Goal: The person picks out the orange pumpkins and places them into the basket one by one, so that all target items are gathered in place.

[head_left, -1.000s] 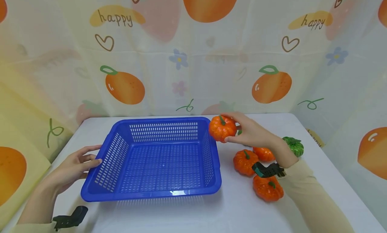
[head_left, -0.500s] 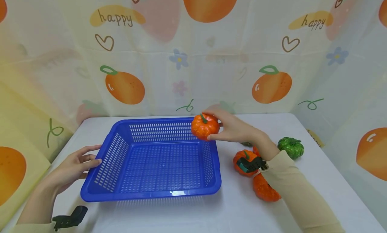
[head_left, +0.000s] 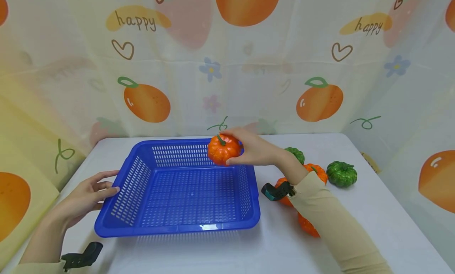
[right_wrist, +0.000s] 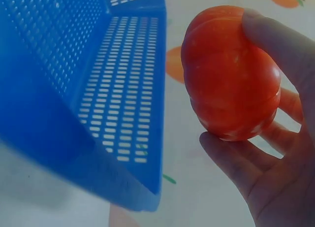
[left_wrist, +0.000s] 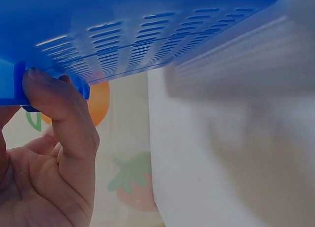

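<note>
In the head view a blue plastic basket (head_left: 192,199) with slotted walls takes up the middle of the table, with nothing inside it. My left hand (head_left: 83,195) grips its left rim; the left wrist view shows curled fingers (left_wrist: 74,118) at the basket's edge (left_wrist: 19,84). Over the basket's back right part, my right hand (head_left: 254,149) holds a small orange pumpkin (head_left: 224,149) with a green stem. From the right wrist view, thumb and fingers clasp the pumpkin (right_wrist: 229,74) from opposite sides, above and apart from the basket wall (right_wrist: 123,89).
Right of the basket, several more small pumpkins lie on the white table (head_left: 384,226): a green pumpkin (head_left: 342,174), another green pumpkin (head_left: 296,154), an orange pumpkin (head_left: 316,171), and others partly behind my right forearm. A printed curtain (head_left: 249,88) hangs behind the table.
My right hand has carried the orange pumpkin leftward from beside the basket's right rim to over its back right part. The left hand and the basket have stayed put.
</note>
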Motion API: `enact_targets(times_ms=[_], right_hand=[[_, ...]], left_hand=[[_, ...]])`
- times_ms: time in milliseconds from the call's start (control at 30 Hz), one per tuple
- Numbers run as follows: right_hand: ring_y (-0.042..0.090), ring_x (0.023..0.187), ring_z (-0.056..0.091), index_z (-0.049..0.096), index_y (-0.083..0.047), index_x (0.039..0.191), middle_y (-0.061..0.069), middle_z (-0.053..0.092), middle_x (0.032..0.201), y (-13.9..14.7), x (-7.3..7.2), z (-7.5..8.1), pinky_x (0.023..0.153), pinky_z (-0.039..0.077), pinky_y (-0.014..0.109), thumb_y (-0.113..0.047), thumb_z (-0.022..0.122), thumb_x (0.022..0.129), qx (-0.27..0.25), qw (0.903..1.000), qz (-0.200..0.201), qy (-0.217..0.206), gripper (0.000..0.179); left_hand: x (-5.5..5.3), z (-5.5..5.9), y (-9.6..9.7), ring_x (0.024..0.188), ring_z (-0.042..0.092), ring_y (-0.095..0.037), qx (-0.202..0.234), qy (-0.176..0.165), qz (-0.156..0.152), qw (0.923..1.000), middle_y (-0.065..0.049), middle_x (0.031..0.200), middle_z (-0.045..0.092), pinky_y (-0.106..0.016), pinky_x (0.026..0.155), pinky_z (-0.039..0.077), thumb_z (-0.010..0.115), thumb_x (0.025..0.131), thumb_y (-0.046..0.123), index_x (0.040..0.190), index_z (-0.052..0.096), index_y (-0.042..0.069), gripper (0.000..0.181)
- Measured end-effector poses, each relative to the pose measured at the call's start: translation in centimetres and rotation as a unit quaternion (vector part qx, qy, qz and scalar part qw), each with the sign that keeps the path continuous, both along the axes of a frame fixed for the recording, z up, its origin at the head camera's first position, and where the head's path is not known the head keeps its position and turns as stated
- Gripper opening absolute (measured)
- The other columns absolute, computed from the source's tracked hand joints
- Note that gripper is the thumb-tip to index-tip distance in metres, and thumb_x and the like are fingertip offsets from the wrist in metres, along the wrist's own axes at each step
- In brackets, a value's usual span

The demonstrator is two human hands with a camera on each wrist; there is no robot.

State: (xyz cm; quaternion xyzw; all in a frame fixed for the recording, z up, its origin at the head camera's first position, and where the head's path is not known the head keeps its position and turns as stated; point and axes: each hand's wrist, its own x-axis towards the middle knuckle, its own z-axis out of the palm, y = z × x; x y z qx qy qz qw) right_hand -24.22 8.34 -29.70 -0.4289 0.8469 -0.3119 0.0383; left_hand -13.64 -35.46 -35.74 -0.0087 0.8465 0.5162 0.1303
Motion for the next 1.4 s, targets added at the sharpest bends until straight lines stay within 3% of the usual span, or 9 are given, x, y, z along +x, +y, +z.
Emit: enact_targets(times_ms=[433, 967, 1400], right_hand=[[0.019, 0.117, 0.044, 0.035, -0.014, 0.140, 0.006, 0.042, 0.134, -2.8, -0.5, -0.2, 0.086, 0.049, 0.030, -0.029, 0.073, 0.078, 0.002, 1.0000, 0.006, -0.006, 0.074], [0.019, 0.119, 0.043, 0.034, -0.009, 0.140, 0.007, 0.040, 0.136, -6.2, -1.4, -0.3, 0.089, 0.047, 0.028, -0.027, 0.072, 0.078, -0.002, 0.9992, -0.004, -0.040, 0.075], [0.019, 0.117, 0.045, 0.036, -0.006, 0.139, 0.008, 0.042, 0.135, -8.2, -2.3, -3.0, 0.092, 0.045, 0.027, -0.024, 0.072, 0.079, 0.003, 0.9982, -0.002, -0.060, 0.072]], left_hand=[[0.1, 0.1, 0.0, 0.076, 0.058, -0.013, -0.001, -0.002, 0.001, 1.0000, -0.003, 0.089, 0.052, -0.034, 0.070, 0.052, 0.055, 0.093, 0.023, 0.143, 0.015, -0.001, 0.068], [0.1, 0.3, 0.1, 0.076, 0.058, -0.013, 0.006, -0.002, -0.002, 1.0000, -0.003, 0.088, 0.051, -0.034, 0.070, 0.053, 0.055, 0.093, 0.022, 0.143, 0.015, -0.001, 0.069], [0.1, 0.3, 0.1, 0.076, 0.058, -0.014, 0.003, -0.006, -0.001, 1.0000, -0.002, 0.088, 0.052, -0.034, 0.070, 0.052, 0.055, 0.093, 0.022, 0.143, 0.016, -0.001, 0.068]])
